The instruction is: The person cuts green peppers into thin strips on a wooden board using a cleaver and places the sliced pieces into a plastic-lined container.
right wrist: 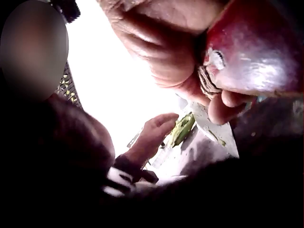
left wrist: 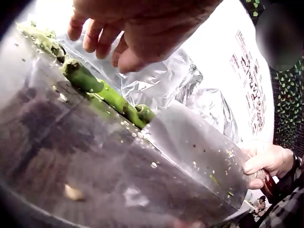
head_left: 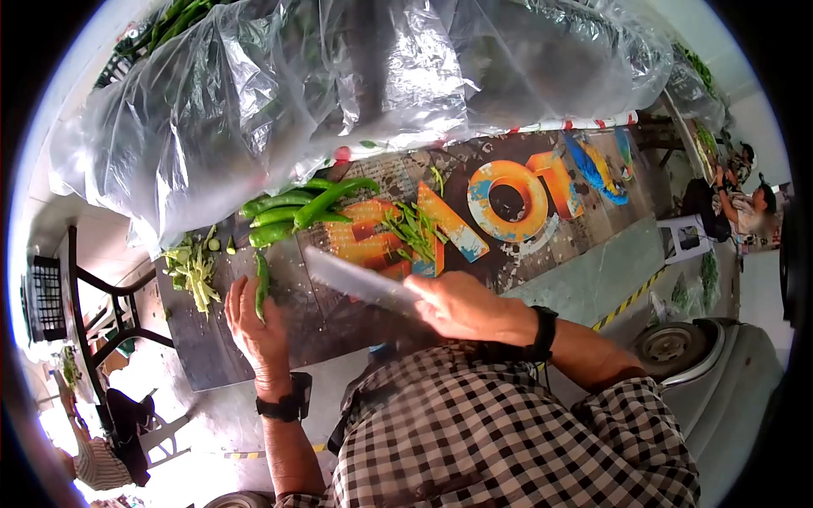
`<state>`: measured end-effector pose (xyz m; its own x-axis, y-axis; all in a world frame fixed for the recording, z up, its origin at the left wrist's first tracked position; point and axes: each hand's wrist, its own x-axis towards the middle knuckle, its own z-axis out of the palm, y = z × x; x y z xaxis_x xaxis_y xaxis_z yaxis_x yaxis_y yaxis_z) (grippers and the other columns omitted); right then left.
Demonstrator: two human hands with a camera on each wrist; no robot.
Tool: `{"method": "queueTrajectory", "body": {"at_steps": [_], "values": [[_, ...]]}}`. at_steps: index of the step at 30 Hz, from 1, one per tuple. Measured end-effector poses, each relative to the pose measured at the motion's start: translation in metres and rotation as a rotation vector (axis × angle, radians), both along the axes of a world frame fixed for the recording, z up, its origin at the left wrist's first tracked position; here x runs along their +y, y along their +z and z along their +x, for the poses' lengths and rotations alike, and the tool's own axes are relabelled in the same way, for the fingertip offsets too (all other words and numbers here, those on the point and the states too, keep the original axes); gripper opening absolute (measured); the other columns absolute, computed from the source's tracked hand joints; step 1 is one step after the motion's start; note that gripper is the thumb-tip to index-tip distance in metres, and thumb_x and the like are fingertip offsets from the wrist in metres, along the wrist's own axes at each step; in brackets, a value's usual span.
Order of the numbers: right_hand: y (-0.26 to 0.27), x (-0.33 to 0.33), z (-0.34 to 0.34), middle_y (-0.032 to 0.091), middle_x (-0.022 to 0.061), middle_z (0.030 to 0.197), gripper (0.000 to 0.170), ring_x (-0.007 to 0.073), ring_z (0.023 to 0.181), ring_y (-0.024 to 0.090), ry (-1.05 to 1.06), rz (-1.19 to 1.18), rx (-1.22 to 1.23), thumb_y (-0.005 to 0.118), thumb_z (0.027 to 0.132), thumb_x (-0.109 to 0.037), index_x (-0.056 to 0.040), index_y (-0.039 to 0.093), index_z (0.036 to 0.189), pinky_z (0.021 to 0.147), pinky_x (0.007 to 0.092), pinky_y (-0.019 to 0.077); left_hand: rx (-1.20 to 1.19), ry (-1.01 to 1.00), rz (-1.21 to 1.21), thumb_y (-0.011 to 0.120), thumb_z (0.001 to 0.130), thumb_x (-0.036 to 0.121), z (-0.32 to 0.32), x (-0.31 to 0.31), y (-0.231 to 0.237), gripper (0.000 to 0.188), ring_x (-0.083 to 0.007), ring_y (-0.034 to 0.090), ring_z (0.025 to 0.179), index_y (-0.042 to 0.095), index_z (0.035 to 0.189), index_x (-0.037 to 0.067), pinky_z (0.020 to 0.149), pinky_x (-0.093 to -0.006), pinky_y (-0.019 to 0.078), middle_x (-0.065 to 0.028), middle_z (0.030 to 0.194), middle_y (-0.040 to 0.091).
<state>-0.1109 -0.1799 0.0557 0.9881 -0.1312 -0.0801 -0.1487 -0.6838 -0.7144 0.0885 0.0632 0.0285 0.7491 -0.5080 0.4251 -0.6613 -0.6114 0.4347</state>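
In the head view, my left hand (head_left: 254,330) is beside a long green pepper (head_left: 262,284) lying on the dark board tabletop (head_left: 296,339). Seen from the left wrist, that hand (left wrist: 137,33) hovers over the pepper (left wrist: 114,99) with loosely bent fingers. My right hand (head_left: 466,306) grips a cleaver (head_left: 360,281), its broad blade angled toward the pepper. Small pale bits stick to the blade (left wrist: 194,147), whose edge is close by the pepper's end in the left wrist view. Fingers wrap the cleaver's dark red handle (right wrist: 266,52) in the right wrist view.
Several whole green peppers (head_left: 284,216) lie just beyond my left hand. Cut pale-green pieces (head_left: 199,275) are heaped at the left edge, and thin green pieces (head_left: 415,233) lie mid-table. Clear plastic sheeting (head_left: 339,85) covers the far side. A white stool (head_left: 682,237) stands at right.
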Motion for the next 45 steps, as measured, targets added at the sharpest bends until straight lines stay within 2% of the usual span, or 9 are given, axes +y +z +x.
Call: {"method": "queueTrajectory", "body": {"at_steps": [9,12,18,22,29,37,39,42,45], "values": [[0.013,-0.080,-0.030,0.049,0.0151,0.055,0.015,0.0274,0.048,0.055,-0.297,-0.215,-0.054,0.056,0.087,-0.004,-0.0028,0.052,0.101,0.047,0.0374,0.0420,0.156,0.017,0.105,0.062,0.081,0.006,0.012,0.010,-0.018,0.050,-0.0363,0.054,0.114,0.053,0.130,0.003,0.100,-0.0442,0.0411,-0.0178,0.126,0.059],[0.027,-0.074,-0.034,0.060,0.0253,0.071,0.026,0.0427,0.064,0.060,-0.460,-0.095,-0.040,0.054,0.086,-0.007,0.0014,0.057,0.110,0.057,0.0461,0.0457,0.165,0.046,0.181,0.064,0.078,0.005,0.010,0.005,-0.011,0.055,-0.0362,0.056,0.111,0.052,0.131,0.004,0.099,-0.0442,0.0423,-0.0169,0.122,0.061],[0.024,-0.049,-0.030,0.056,0.0225,0.063,0.025,0.0400,0.056,0.058,-0.277,0.027,0.015,0.058,0.084,-0.006,-0.0007,0.056,0.108,0.050,0.0436,0.0435,0.301,0.111,0.109,0.065,0.075,0.003,0.014,0.006,-0.013,0.056,-0.0377,0.057,0.105,0.052,0.130,0.003,0.093,-0.0453,0.0452,-0.0197,0.115,0.062],[0.013,-0.036,-0.029,0.047,0.0161,0.057,0.015,0.0346,0.051,0.052,-0.196,0.025,0.016,0.058,0.084,-0.006,-0.0042,0.053,0.098,0.048,0.0406,0.0395,0.509,0.133,-0.105,0.055,0.085,-0.004,0.009,0.009,-0.009,0.049,-0.0237,0.064,0.095,0.050,0.133,0.004,0.078,-0.0358,0.0539,-0.0150,0.105,0.064],[0.016,-0.023,-0.025,0.039,0.0079,0.057,0.002,0.0237,0.051,0.039,-0.217,0.287,0.148,0.053,0.091,-0.008,-0.0068,0.051,0.091,0.050,0.0378,0.0356,1.378,-0.104,-0.952,0.052,0.092,-0.001,-0.022,-0.002,0.002,0.049,-0.0219,0.064,0.099,0.044,0.140,0.005,0.083,-0.0367,0.0552,-0.0145,0.113,0.062],[0.024,-0.016,-0.020,0.045,0.0124,0.054,0.021,0.0257,0.045,0.051,-0.164,0.121,0.131,0.056,0.089,-0.006,-0.0037,0.054,0.109,0.047,0.0373,0.0394,1.463,-0.036,-0.892,0.056,0.090,-0.003,-0.022,-0.014,-0.014,0.044,-0.0212,0.065,0.096,0.049,0.133,0.006,0.081,-0.0331,0.0564,-0.0111,0.112,0.064],[0.023,-0.013,-0.021,0.043,0.0123,0.058,0.010,0.0269,0.050,0.046,-0.201,0.127,0.155,0.054,0.091,-0.009,-0.0057,0.054,0.101,0.050,0.0384,0.0376,1.469,0.001,-0.882,0.057,0.089,-0.004,-0.024,-0.016,-0.010,0.039,-0.0216,0.065,0.096,0.052,0.127,0.005,0.080,-0.0337,0.0568,-0.0104,0.110,0.064],[0.020,-0.013,-0.022,0.046,0.0143,0.060,0.011,0.0307,0.053,0.047,-0.189,0.068,0.105,0.055,0.089,-0.009,-0.0054,0.055,0.100,0.051,0.0407,0.0376,1.404,-0.060,-0.980,0.058,0.087,-0.006,-0.025,-0.019,-0.009,0.029,-0.0197,0.065,0.094,0.056,0.114,0.005,0.081,-0.0322,0.0559,-0.0094,0.107,0.064],[0.020,-0.014,-0.021,0.050,0.0173,0.061,0.020,0.0359,0.054,0.052,-0.164,0.027,0.096,0.058,0.085,-0.007,-0.0038,0.055,0.104,0.050,0.0434,0.0389,1.130,-0.080,-0.686,0.062,0.083,-0.008,-0.028,-0.022,-0.003,0.028,-0.0120,0.062,0.088,0.055,0.107,0.004,0.078,-0.0246,0.0525,-0.0066,0.103,0.065]]}}
